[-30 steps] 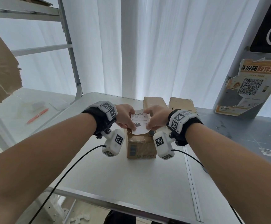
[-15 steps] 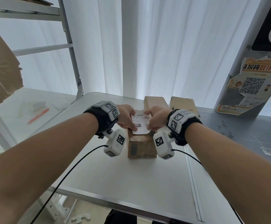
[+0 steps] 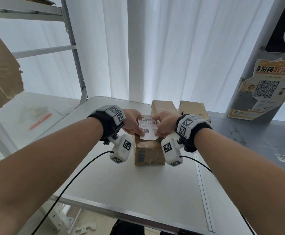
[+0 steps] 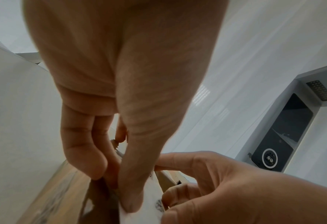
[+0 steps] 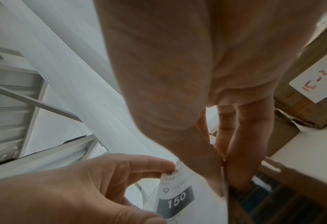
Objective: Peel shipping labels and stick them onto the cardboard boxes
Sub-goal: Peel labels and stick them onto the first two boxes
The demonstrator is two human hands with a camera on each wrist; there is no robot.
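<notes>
A small brown cardboard box stands in the middle of the white table. Just above its top, both hands hold a white shipping label printed with a barcode and "150". My left hand pinches the label's left edge between thumb and fingers. My right hand pinches the right edge. The label tilts toward me, its lower edge hanging over the box's front. Whether it touches the box top I cannot tell.
Two more cardboard boxes stand behind at the table's far edge; one box bears a handwritten white sticker. A metal shelf with an orange pen is at left. A grey kiosk stands at right.
Both hands with the label have sunk slightly toward the box top; the grip on both edges is unchanged.
</notes>
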